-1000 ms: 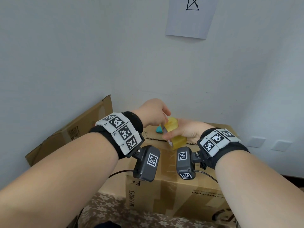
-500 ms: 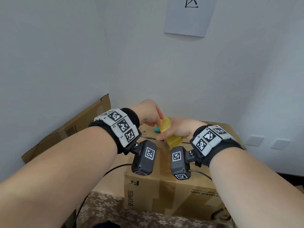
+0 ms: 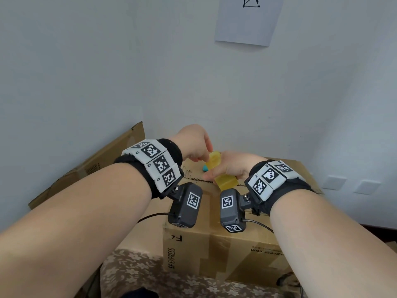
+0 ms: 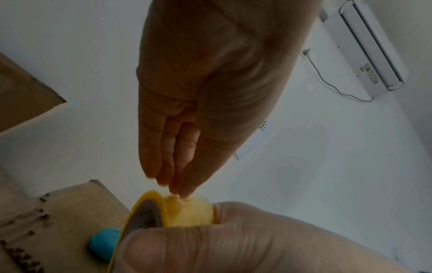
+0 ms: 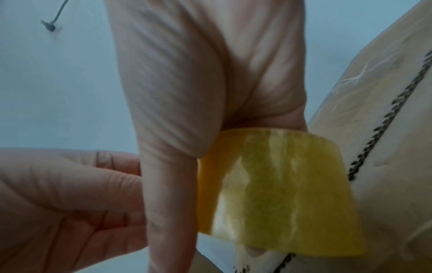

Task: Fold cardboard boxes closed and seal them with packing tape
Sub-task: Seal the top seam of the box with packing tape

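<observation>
Cardboard box [image 3: 225, 244]: brown corrugated, rectangular, flaps folded down, glossy clear tape along its centre seam; printed lettering on the front face.

Tape roll [image 3: 224, 182]: translucent yellow ring with a grey-brown card core, held above the box's top near the centre seam.

Right hand [image 3: 231, 168]: fingers and thumb curled round the roll, grasping it.

Left hand [image 3: 193, 144]: fingertips [image 4: 180, 192] bunched together, touching the roll's outer surface; whether they pinch a tape end cannot be told.

Small teal object [image 4: 104, 243]: rounded, smooth, lying on the box top beyond the roll.

Second box [image 3: 90, 168]: plain brown, beside the left edge of the first.
</observation>
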